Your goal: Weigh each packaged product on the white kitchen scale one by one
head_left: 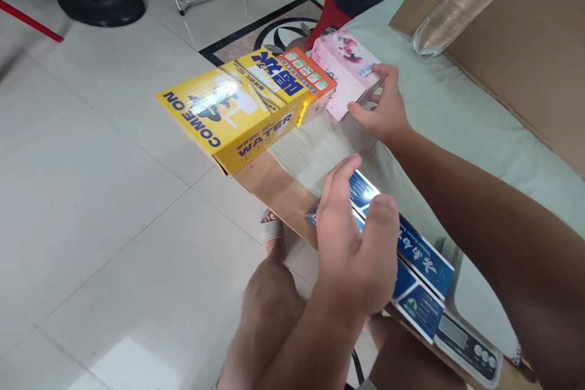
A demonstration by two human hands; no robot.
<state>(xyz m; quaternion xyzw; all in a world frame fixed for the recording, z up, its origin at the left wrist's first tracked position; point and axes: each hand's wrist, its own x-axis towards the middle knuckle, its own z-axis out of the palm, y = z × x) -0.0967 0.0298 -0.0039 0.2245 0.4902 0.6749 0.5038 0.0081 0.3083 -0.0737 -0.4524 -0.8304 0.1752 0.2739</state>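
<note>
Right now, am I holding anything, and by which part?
Your right hand has the pink box by its right-hand end, between thumb and fingers. Your left hand, open above the blue packaging, holds nothing that I can see.

Vivid yellow, pink and blue against pale grey and mint.
The yellow box (237, 106) bears dark blue lettering, its orange end (323, 80) green-and-white squares; the pink box (336, 92) has deeper pink blossoms, the blue carton (423, 250) white lettering. The cloth (439, 82) is pale mint, the cardboard (516, 67) brown, the floor (114, 195) pale grey, its inlay (250, 40) black-bordered.
</note>
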